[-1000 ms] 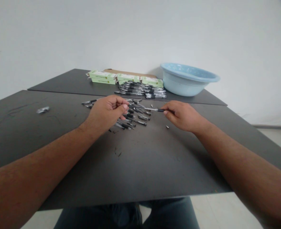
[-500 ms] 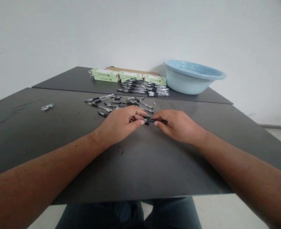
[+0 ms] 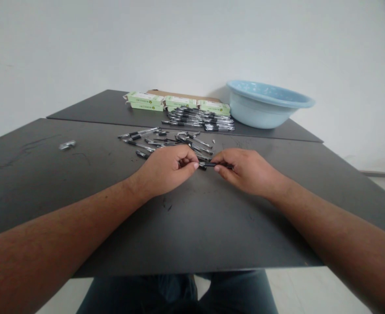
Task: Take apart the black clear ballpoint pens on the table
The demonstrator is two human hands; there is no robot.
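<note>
Between my two hands a black pen [image 3: 208,164] lies level, just above the table. My left hand [image 3: 171,168] pinches its left end between thumb and forefinger. My right hand [image 3: 245,170] is closed round the right part, with the thumb on the near side; that end is partly hidden by the fingers. Right behind my hands lie several loose pens and pen parts [image 3: 140,133], spread over the dark table [image 3: 192,226]. Some of them are hidden by my left hand.
A heap of clear-and-black pens [image 3: 187,117] sits farther back. Behind it stand green-and-white boxes [image 3: 145,101], with a light blue basin [image 3: 261,111] to their right. Small clear pieces [image 3: 67,145] lie at the left. A seam crosses the table.
My right hand has shifted slightly to the right along the pen, and more of the black part shows between my hands. The view has moved a little.
</note>
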